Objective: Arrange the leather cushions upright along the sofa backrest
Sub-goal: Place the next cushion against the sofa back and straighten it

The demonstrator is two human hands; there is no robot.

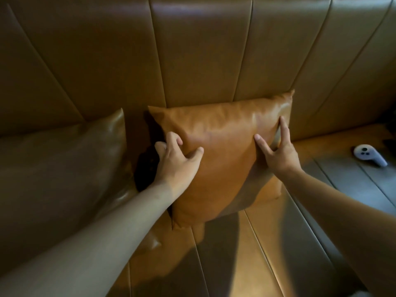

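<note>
1. Two bare hands on one tan leather cushion (222, 151) at the middle of the scene, propped upright with its back against the sofa backrest (201, 56) and its lower edge on the sofa seat (231, 260).
2. Left hand (177, 159) clamped on the cushion's left edge: thumb pressed on the front face, fingers curled round the side and denting the leather.
3. Right hand (278, 153) laid on the cushion's right side, not clenched: index finger stretched up along the right edge, thumb spread flat on the front face, remaining fingers out of sight behind or beside the edge.
4. Both forearms bare, reaching in from the near left and near right corners.
5. Top right corner of the cushion sitting higher than the top left, so slightly tilted.
6. Just to the left, a second, darker brown leather cushion (70, 168), also leaning on the backrest, its right edge near the left hand with a deep shadowed gap between the two cushions.
7. Far right on the seat, well apart from both cushions, a pale grey handheld controller (368, 156) with dark buttons, lying flat.
8. Backrest divided into wide vertical panels by stitched seams; seat likewise seamed.
</note>
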